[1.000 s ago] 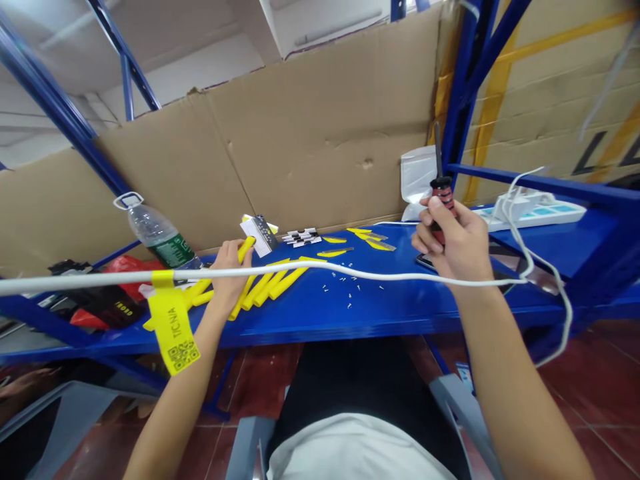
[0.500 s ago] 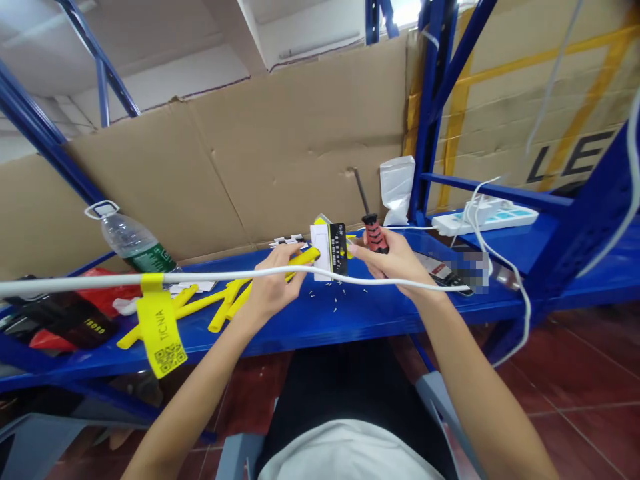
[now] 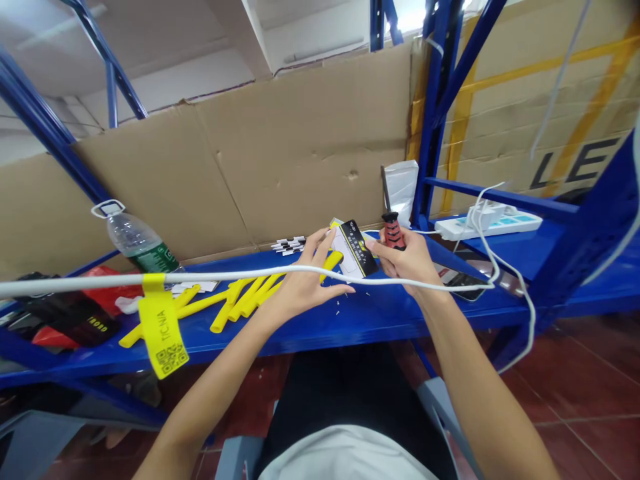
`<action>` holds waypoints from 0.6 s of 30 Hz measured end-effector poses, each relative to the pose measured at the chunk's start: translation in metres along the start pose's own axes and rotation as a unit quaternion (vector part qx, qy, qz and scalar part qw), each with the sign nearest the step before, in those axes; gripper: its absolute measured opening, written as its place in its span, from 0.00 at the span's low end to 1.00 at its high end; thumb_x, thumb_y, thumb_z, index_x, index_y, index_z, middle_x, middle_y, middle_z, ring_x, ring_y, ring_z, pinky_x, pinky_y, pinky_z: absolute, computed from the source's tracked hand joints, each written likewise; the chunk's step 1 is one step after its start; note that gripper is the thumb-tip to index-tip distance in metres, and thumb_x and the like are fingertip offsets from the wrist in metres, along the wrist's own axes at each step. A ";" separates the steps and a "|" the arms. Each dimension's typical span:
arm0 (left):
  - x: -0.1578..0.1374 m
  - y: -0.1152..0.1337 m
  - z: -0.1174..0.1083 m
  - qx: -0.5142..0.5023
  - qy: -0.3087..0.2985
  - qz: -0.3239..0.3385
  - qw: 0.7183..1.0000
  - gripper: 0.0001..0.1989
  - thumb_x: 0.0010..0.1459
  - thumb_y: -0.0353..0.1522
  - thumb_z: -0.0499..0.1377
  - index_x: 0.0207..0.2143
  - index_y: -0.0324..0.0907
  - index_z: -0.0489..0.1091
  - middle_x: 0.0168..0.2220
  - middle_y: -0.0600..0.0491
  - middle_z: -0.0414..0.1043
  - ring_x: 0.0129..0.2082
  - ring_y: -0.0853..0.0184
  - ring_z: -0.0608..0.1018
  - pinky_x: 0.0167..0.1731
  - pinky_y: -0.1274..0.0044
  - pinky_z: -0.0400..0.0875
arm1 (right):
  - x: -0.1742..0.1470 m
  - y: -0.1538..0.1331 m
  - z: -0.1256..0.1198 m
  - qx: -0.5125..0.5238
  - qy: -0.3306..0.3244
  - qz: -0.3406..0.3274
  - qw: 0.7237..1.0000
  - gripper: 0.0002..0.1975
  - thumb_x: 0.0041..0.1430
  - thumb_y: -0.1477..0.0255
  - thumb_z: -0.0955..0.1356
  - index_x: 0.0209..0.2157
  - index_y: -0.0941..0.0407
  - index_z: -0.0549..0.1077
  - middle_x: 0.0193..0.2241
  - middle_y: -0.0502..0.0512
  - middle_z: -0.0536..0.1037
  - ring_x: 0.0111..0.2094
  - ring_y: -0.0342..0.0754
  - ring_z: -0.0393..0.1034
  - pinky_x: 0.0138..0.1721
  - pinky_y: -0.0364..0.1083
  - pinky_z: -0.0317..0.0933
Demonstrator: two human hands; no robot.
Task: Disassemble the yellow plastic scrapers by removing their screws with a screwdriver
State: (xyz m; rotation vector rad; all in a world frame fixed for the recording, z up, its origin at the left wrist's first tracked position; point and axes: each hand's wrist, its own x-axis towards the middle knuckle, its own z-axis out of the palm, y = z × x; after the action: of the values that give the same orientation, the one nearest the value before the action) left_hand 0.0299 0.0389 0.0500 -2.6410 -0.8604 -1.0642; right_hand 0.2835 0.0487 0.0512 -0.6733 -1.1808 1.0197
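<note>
Blue shelf (image 3: 370,325), cardboard wall (image 3: 310,160); right hand (image 3: 413,260) grips screwdriver (image 3: 393,232), card (image 3: 356,248); left hand (image 3: 303,287) spread, hold unclear.

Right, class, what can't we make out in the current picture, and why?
Card: head view, fine print too small and blurred.
Yellow tube by the left hand: head view, other end hidden behind that hand.
Screwdriver: head view, lower handle covered by the right hand.
White cable: head view, cut off by the left edge.
</note>
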 end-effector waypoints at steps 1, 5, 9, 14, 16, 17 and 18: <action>0.000 0.002 0.002 0.006 0.009 -0.006 1.000 0.65 0.65 0.48 0.79 0.88 0.58 0.39 0.81 0.35 0.55 0.80 0.38 0.68 0.72 0.46 0.77 | 0.000 0.000 0.000 0.001 0.004 -0.001 1.000 0.31 0.46 0.55 0.89 0.29 0.50 0.68 0.12 0.38 0.63 0.10 0.38 0.51 0.13 0.41 0.45; 0.001 0.009 0.005 0.063 0.041 -0.026 0.997 0.63 0.65 0.44 0.78 0.87 0.53 0.41 0.78 0.34 0.59 0.75 0.37 0.73 0.68 0.46 0.80 | 0.000 0.000 0.002 0.010 0.005 -0.006 1.000 0.31 0.45 0.55 0.89 0.29 0.50 0.68 0.11 0.38 0.62 0.10 0.38 0.50 0.13 0.41 0.46; 0.000 0.014 0.002 0.093 0.060 -0.050 0.993 0.64 0.58 0.42 0.79 0.86 0.50 0.45 0.76 0.33 0.62 0.73 0.35 0.73 0.67 0.43 0.79 | 0.001 0.000 0.003 0.030 0.028 -0.034 0.999 0.31 0.46 0.53 0.89 0.29 0.49 0.68 0.10 0.37 0.61 0.09 0.39 0.49 0.12 0.42 0.45; -0.005 0.010 0.000 0.094 0.080 -0.063 0.990 0.59 0.57 0.43 0.78 0.83 0.53 0.52 0.75 0.35 0.64 0.71 0.38 0.75 0.64 0.45 0.81 | 0.006 -0.004 -0.003 0.060 0.098 -0.081 0.990 0.31 0.46 0.55 0.89 0.28 0.48 0.67 0.11 0.37 0.60 0.10 0.39 0.49 0.12 0.42 0.43; -0.006 0.007 0.001 0.099 0.075 -0.057 0.991 0.58 0.57 0.44 0.77 0.82 0.51 0.53 0.73 0.35 0.64 0.71 0.39 0.75 0.63 0.47 0.82 | 0.008 -0.005 -0.006 0.070 0.124 -0.093 0.985 0.31 0.44 0.57 0.89 0.28 0.48 0.67 0.12 0.36 0.59 0.10 0.38 0.48 0.11 0.42 0.43; -0.006 0.006 0.001 0.104 0.072 -0.053 0.991 0.57 0.57 0.44 0.77 0.82 0.51 0.54 0.73 0.35 0.65 0.71 0.39 0.75 0.63 0.47 0.82 | 0.009 -0.005 -0.008 0.072 0.135 -0.096 0.983 0.31 0.43 0.57 0.89 0.27 0.49 0.67 0.12 0.36 0.59 0.10 0.38 0.48 0.11 0.41 0.44; -0.006 0.004 0.002 0.109 0.069 -0.049 0.990 0.57 0.57 0.45 0.77 0.82 0.50 0.54 0.73 0.34 0.65 0.71 0.39 0.75 0.63 0.47 0.81 | 0.010 -0.006 -0.010 0.073 0.143 -0.098 0.982 0.31 0.43 0.58 0.89 0.27 0.49 0.67 0.12 0.36 0.59 0.10 0.38 0.49 0.11 0.41 0.44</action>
State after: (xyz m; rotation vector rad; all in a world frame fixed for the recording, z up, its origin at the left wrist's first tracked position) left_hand 0.0297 0.0338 0.0447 -2.3395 -1.0221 -1.0922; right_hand 0.2950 0.0565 0.0576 -0.5536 -0.8913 0.8037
